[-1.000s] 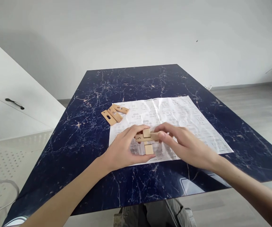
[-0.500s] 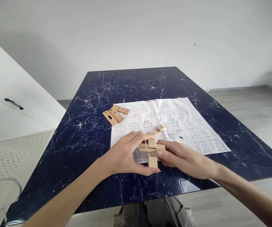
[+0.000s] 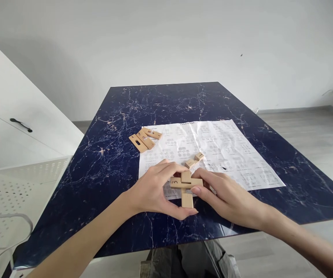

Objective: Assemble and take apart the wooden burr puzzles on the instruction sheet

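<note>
One notched block (image 3: 187,200): pinched in left hand (image 3: 154,189) grip | crosspiece (image 3: 178,183): pinched in right hand (image 3: 227,197) grip

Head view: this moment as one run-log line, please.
left hand: grips notched block | right hand: holds 3 block crossing it | loose block: on sheet, beyond hands | flat pieces: sheet's far left corner

Both hands, the left hand (image 3: 151,191) and the right hand (image 3: 231,199), are bare — slim fingers, narrow wrists, a smooth nail visible on the right thumb (image 3: 199,190). The left forearm (image 3: 92,231) and right forearm (image 3: 302,241) are bare too, long and slender as far as they show. Grey clothing (image 3: 166,262) covers the lap, loosely creased — a darker, nearly black patch runs through its middle, whether panel or shadow I cannot tell.
</note>
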Available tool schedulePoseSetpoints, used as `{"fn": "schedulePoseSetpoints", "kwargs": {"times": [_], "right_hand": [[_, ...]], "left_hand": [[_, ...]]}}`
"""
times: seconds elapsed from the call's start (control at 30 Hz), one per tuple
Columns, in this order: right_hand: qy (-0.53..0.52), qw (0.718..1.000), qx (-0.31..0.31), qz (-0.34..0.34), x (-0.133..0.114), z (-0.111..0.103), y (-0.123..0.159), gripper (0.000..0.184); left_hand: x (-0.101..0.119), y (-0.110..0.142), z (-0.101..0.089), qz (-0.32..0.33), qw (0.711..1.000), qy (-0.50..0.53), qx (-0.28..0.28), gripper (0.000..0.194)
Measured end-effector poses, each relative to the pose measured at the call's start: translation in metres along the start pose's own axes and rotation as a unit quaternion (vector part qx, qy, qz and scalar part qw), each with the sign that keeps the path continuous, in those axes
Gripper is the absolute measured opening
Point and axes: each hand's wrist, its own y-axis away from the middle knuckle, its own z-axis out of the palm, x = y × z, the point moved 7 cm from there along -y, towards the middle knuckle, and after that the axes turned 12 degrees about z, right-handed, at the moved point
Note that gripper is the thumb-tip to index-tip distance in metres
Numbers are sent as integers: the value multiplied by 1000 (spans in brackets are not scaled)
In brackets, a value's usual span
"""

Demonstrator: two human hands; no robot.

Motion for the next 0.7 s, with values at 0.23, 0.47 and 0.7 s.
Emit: {"fn": "schedulePoseSetpoints", "kwargs": {"times": [0.23,0.47,0.7], "right_hand": [[48,994,56,-77,-4,2,2,38],[-74,997,11,9,3,9,2,51],[-329,914,-178,155,13,23,1,63]], "left_hand": [[-2,-2,5,-11,999,48,5,58],[1,-1,6,48,999,-11,12,60],[9,-4,7,109,989,-95,-14,53]]}}
